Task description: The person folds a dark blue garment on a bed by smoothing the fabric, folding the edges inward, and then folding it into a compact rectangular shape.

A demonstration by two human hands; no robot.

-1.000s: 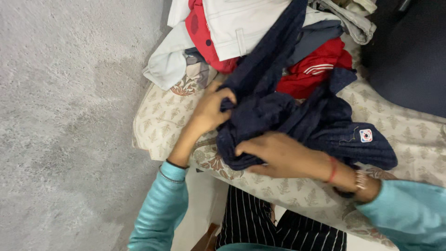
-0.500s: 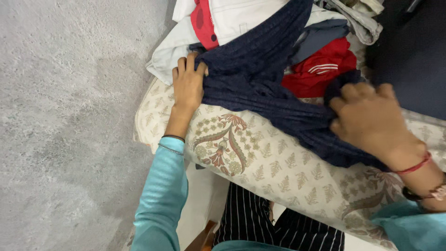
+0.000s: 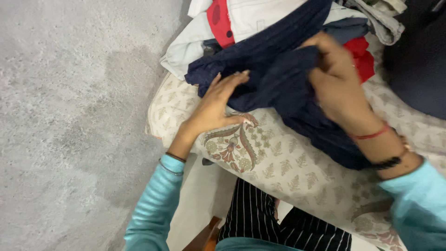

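A dark navy knitted garment (image 3: 274,74) lies across the cream patterned bed sheet (image 3: 288,162). My left hand (image 3: 216,104) lies flat with fingers spread on the garment's near edge, pressing it against the sheet. My right hand (image 3: 337,81) grips a fold of the same garment and holds it over the middle of the cloth. Both arms wear turquoise sleeves, and the right wrist has a red thread and a dark band.
Behind the navy garment is a heap of clothes: a white piece (image 3: 251,16), red pieces (image 3: 360,58) and a grey one (image 3: 381,23). A dark blue cushion-like shape (image 3: 418,60) sits at the right. Grey concrete floor (image 3: 69,130) fills the left. Striped black trousers (image 3: 260,218) show below.
My right hand has carried the garment's right part up and leftward, folding it over the middle. My left hand has let go of its grip and flattened on the cloth's near edge.
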